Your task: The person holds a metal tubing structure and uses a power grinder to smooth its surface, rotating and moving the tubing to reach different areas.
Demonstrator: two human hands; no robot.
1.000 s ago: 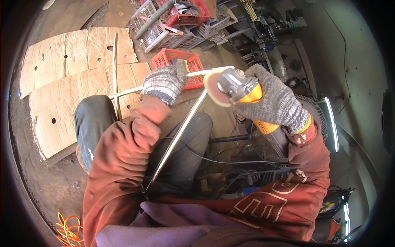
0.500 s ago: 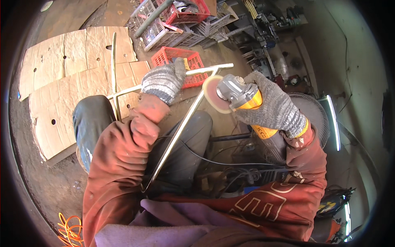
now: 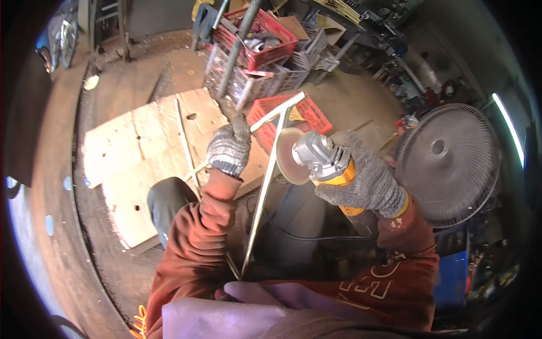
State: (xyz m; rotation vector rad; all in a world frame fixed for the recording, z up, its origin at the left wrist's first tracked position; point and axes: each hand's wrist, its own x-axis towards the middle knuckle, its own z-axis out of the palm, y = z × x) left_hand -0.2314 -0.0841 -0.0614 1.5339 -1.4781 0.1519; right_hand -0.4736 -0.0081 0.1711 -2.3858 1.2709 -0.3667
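Observation:
My left hand [image 3: 230, 148], in a grey-and-white knit glove, is closed around a bar of a bright metal tube frame [image 3: 261, 206]. The frame's long bar slants down toward my lap, and its joined far end points up over a red crate. In my right hand [image 3: 374, 179], also gloved, is a yellow-and-grey angle grinder [image 3: 324, 158], gripped by its body. A round disc [image 3: 290, 156] on the grinder faces the long bar just below the joint. The disc's edge lies at the bar; whether they touch, I cannot tell.
Flattened cardboard [image 3: 152, 141] lies on the floor at the left. Beyond the frame sits a red plastic crate [image 3: 319, 117], with stacked crates [image 3: 254, 85] behind it. A large round fan [image 3: 446, 169] stands right of my right hand. A dark cable [image 3: 322, 238] crosses my legs.
The view has swung, so the crates and cardboard sit lower and further right, and more of the fan shows. Both hands keep their holds, with the disc still beside the bar.

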